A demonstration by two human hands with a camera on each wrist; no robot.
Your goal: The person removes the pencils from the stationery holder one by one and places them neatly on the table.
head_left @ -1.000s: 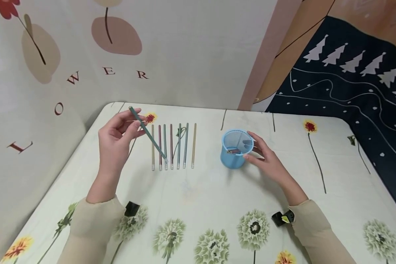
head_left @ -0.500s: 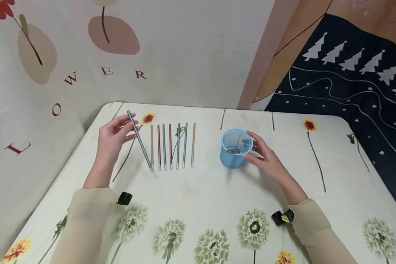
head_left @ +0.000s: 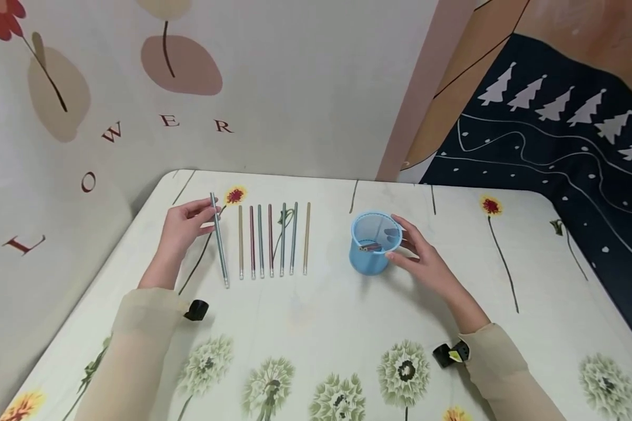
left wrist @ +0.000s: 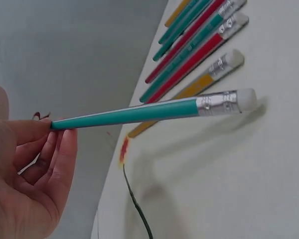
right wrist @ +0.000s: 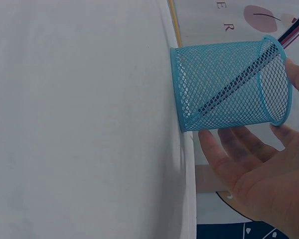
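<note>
In the head view my left hand pinches the top of a teal pencil between thumb and fingers. The pencil's white eraser end points down toward the table; whether it touches is unclear. Right of it lies a row of several pencils, including a gold pencil, a red pencil and another gold pencil, erasers toward me. My right hand grips the side and rim of a light blue mesh pencil cup standing on the table. Pencils lean inside the cup.
A white cloth with printed flowers covers the table. Behind it hangs a pale patterned backdrop, with a dark tree-printed part at the right. Black wrist cameras sit at both sleeves.
My left hand has swung the teal pencil's eraser end leftward, off the row and to the left of it. The pencil now stands steeper. My right hand and the cup stay put.
</note>
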